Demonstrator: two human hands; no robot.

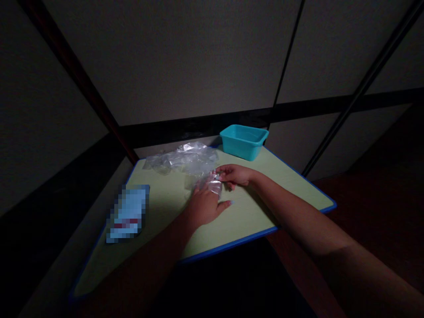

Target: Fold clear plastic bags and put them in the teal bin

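A small clear plastic bag [216,187] lies near the middle of the table, partly covered by my hands. My left hand [204,206] rests palm down on it, thumb spread out to the right. At the bag's upper right edge, my right hand [234,175] has its thumb and fingers pinched on the plastic. Just behind my hands, a crumpled heap of clear plastic bags [185,157] stretches towards the back left. Whether the small bag touches this heap I cannot tell.
The pale yellow-green table [255,205] has a blue edge and stands near a wall. A turquoise plastic basin [243,142] sits at its back right corner. At the left edge lies a light blue item [129,212], blurred by pixels.
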